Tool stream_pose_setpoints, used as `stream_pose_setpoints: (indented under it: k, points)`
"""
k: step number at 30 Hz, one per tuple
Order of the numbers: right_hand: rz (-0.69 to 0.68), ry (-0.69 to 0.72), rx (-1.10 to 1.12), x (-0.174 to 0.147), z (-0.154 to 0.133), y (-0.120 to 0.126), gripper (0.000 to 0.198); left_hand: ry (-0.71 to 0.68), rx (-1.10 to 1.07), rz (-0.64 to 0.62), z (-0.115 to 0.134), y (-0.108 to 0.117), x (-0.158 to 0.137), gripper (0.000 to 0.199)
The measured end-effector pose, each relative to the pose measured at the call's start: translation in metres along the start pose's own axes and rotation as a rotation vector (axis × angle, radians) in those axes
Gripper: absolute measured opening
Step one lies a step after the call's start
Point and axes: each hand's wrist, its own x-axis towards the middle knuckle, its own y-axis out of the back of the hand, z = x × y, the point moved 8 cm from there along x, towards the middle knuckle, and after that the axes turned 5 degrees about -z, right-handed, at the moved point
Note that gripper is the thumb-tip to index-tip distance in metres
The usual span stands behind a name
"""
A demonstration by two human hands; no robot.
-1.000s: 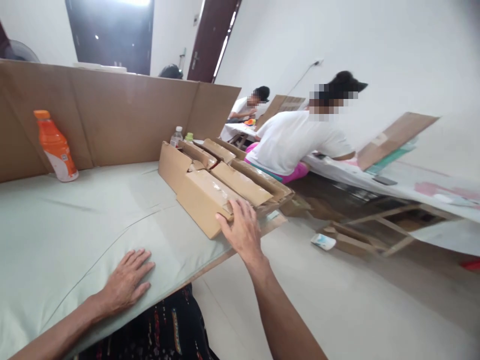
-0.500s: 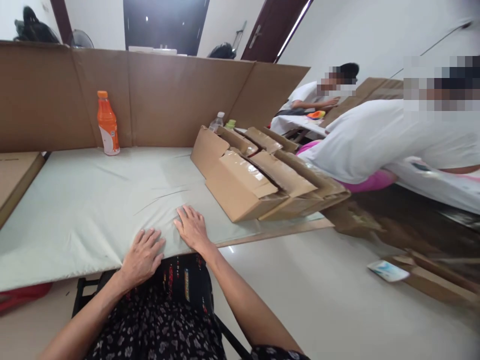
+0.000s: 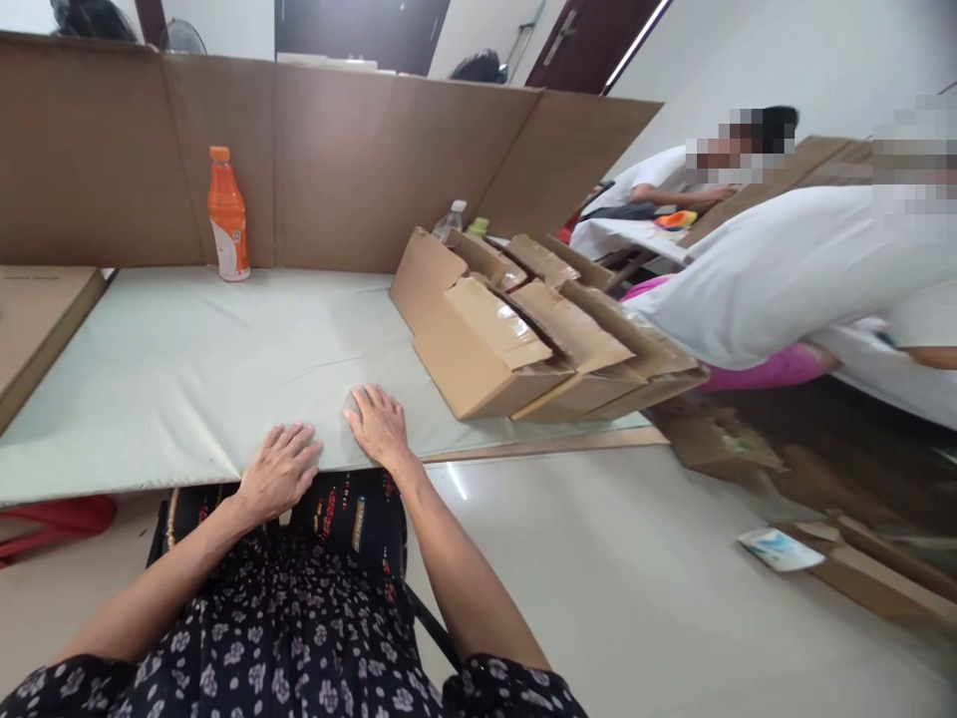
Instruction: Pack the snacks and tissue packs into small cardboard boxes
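Note:
My left hand (image 3: 279,469) lies flat at the near edge of the table, palm down on its pale green cloth (image 3: 186,369). Beside it, a little farther in, my right hand (image 3: 377,424) also rests palm down with its fingers slightly spread. Both hands hold nothing. To the right of my right hand stand several open cardboard boxes (image 3: 478,354), packed side by side and leaning. An orange drink bottle (image 3: 228,219) stands upright at the back of the table, well beyond my left hand.
A tall cardboard screen (image 3: 359,170) lines the table's back. At the left lies a flat carton (image 3: 45,319). A clear bottle (image 3: 453,217) stands behind the boxes. Two people in white sit at the right; an open carton (image 3: 859,578) lies on the floor there.
The view has tilted down and turned slightly left, so the table sits higher and more of my patterned clothing shows. My hands stay resting on the cloth.

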Motion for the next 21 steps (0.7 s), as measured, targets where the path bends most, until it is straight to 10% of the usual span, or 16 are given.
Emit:
stream_pose_setpoints:
  k: [21]
  points:
    - [0.029,0.017,-0.009,-0.016,0.004,-0.003,0.050,-0.008,-0.153,-0.054,-0.005,0.007,-0.006,0.035]
